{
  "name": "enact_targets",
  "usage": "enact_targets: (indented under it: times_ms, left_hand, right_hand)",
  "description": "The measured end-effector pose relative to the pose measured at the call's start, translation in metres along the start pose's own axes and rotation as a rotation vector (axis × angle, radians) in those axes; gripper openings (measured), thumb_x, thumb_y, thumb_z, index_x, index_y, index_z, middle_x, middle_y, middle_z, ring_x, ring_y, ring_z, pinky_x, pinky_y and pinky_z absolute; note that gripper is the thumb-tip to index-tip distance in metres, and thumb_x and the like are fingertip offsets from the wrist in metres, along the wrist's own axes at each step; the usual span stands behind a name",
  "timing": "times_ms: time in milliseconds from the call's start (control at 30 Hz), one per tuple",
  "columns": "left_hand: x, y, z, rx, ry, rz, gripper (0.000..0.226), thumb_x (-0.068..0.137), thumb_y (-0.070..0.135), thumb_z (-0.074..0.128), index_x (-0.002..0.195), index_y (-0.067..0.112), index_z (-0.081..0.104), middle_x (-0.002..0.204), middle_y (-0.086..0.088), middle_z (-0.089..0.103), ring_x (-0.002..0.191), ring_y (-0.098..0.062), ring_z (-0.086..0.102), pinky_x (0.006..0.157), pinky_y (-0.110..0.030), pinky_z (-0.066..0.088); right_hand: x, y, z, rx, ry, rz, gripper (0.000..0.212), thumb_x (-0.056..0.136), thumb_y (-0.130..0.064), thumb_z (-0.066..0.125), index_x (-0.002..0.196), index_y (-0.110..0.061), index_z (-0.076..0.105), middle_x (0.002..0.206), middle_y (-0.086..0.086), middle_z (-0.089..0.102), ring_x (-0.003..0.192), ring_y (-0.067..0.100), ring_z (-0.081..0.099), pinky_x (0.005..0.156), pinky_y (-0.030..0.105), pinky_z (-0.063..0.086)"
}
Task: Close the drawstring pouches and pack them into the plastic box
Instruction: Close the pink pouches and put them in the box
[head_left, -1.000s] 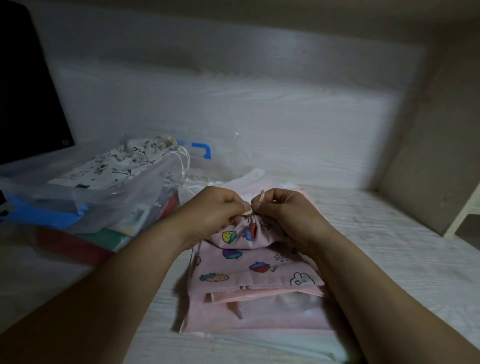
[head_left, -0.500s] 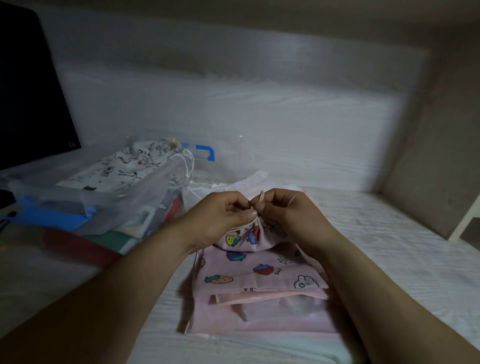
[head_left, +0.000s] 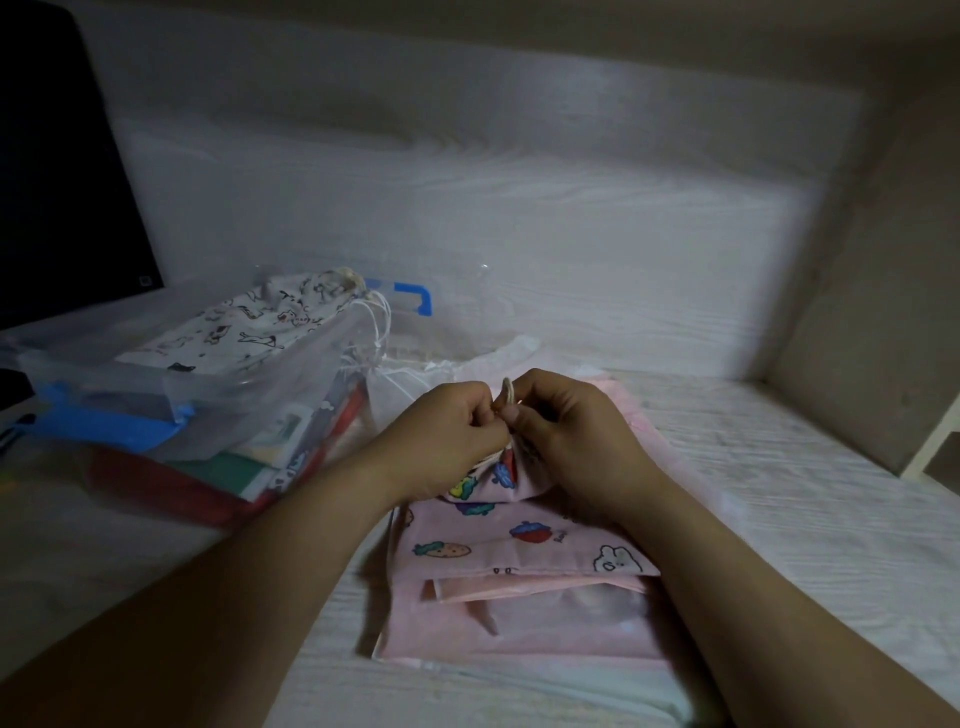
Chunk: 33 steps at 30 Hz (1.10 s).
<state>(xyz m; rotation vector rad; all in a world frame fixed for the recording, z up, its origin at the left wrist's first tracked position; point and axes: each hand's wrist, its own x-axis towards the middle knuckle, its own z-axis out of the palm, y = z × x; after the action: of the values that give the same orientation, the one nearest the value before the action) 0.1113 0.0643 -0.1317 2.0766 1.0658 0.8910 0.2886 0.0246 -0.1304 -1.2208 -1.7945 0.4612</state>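
on the white wood-grain counter (head_left: 779, 519), the clear plastic box (head_left: 171, 384) sits far left with a white printed pouch (head_left: 249, 327) on top. near centre, the pink fruit-print pouch (head_left: 498, 540) lies on a stack of pink pouches (head_left: 519, 623). since a second ago its mouth has bunched tighter, so closing looks nearly done and packing comes next. the left hand (head_left: 447, 431) and right hand (head_left: 566, 431) meet, fingers curled, both pinching the drawstring (head_left: 508, 395), whose loop stands between them.
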Motion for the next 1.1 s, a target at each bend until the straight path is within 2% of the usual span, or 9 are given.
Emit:
enact_targets:
  times_ms: [233, 367, 433, 567, 667, 800, 867, 1000, 1100]
  left_hand:
    - [-0.003, 0.002, 0.008, 0.068, 0.095, 0.094, 0.014, 0.095, 0.013, 0.057, 0.084, 0.021, 0.054, 0.066, 0.003, 0.059, 0.055, -0.01, 0.051, 0.054, -0.028, 0.04]
    - [0.0, 0.002, 0.005, 0.021, 0.109, 0.091, 0.02, 0.098, 0.008, 0.053, 0.082, 0.016, 0.062, 0.07, 0.002, 0.063, 0.061, -0.008, 0.055, 0.061, -0.032, 0.044]
    - [0.001, -0.001, -0.001, -0.076, 0.045, 0.06, 0.017, 0.102, 0.013, 0.056, 0.09, 0.013, 0.068, 0.077, -0.008, 0.068, 0.068, -0.011, 0.061, 0.068, -0.035, 0.049]
    - [-0.002, -0.002, -0.008, -0.25, -0.052, 0.056, 0.013, 0.102, 0.021, 0.064, 0.1, 0.011, 0.072, 0.095, -0.009, 0.079, 0.095, -0.027, 0.076, 0.091, -0.043, 0.059]
    - [-0.003, 0.0, -0.009, -0.298, -0.077, 0.076, 0.021, 0.101, 0.023, 0.066, 0.097, 0.003, 0.066, 0.089, -0.021, 0.075, 0.078, -0.027, 0.07, 0.076, -0.04, 0.055]
    - [-0.005, 0.002, -0.01, -0.271, -0.093, 0.11, 0.034, 0.102, 0.028, 0.063, 0.088, -0.001, 0.054, 0.063, -0.003, 0.05, 0.061, -0.015, 0.043, 0.058, -0.028, 0.036]
    - [-0.005, 0.002, -0.011, -0.238, -0.084, 0.127, 0.034, 0.104, 0.027, 0.061, 0.086, -0.001, 0.053, 0.062, 0.005, 0.044, 0.059, -0.01, 0.037, 0.055, -0.023, 0.034]
    - [-0.003, -0.003, -0.015, -0.159, -0.072, 0.127, 0.037, 0.105, 0.034, 0.057, 0.086, 0.003, 0.053, 0.074, -0.008, 0.048, 0.07, -0.016, 0.042, 0.064, -0.032, 0.036]
    - [0.0, -0.01, -0.017, -0.094, -0.038, 0.085, 0.036, 0.106, 0.034, 0.055, 0.087, 0.003, 0.054, 0.069, -0.007, 0.049, 0.065, -0.015, 0.043, 0.063, -0.032, 0.037]
  right_hand:
    - [-0.003, -0.004, 0.001, 0.091, -0.026, 0.003, 0.013, 0.102, -0.017, 0.062, 0.093, -0.02, 0.07, 0.089, -0.003, 0.072, 0.075, 0.011, 0.064, 0.071, 0.027, 0.048]
    - [0.001, -0.001, 0.001, 0.102, 0.049, 0.003, 0.007, 0.099, -0.023, 0.067, 0.097, -0.025, 0.073, 0.098, 0.002, 0.07, 0.087, 0.023, 0.068, 0.08, 0.043, 0.055]
    - [0.0, 0.0, -0.001, 0.2, 0.053, 0.055, 0.008, 0.1, -0.021, 0.066, 0.096, -0.021, 0.073, 0.097, 0.005, 0.073, 0.091, 0.026, 0.07, 0.087, 0.048, 0.056]
    - [-0.001, -0.002, -0.007, 0.431, 0.009, 0.166, 0.01, 0.102, -0.015, 0.063, 0.099, -0.007, 0.07, 0.091, 0.01, 0.072, 0.081, 0.018, 0.066, 0.075, 0.031, 0.054]
    - [-0.001, -0.003, -0.008, 0.627, -0.04, 0.264, 0.01, 0.101, -0.013, 0.063, 0.104, -0.004, 0.067, 0.089, 0.015, 0.069, 0.076, 0.02, 0.066, 0.067, 0.025, 0.053]
    - [0.001, 0.001, -0.008, 0.768, -0.079, 0.324, 0.014, 0.094, -0.016, 0.067, 0.105, -0.008, 0.067, 0.105, 0.026, 0.063, 0.101, 0.04, 0.057, 0.093, 0.055, 0.041]
    - [0.001, 0.002, -0.008, 0.762, -0.079, 0.333, 0.011, 0.098, -0.012, 0.063, 0.107, -0.007, 0.065, 0.105, 0.026, 0.063, 0.102, 0.039, 0.059, 0.094, 0.054, 0.043]
    - [0.002, 0.002, -0.008, 0.63, -0.026, 0.325, 0.012, 0.102, -0.013, 0.06, 0.106, -0.003, 0.065, 0.096, 0.02, 0.063, 0.092, 0.03, 0.057, 0.081, 0.039, 0.046]
    - [0.002, 0.007, -0.01, 0.477, 0.014, 0.322, 0.018, 0.1, -0.022, 0.063, 0.094, -0.005, 0.064, 0.088, 0.015, 0.059, 0.085, 0.026, 0.051, 0.073, 0.04, 0.038]
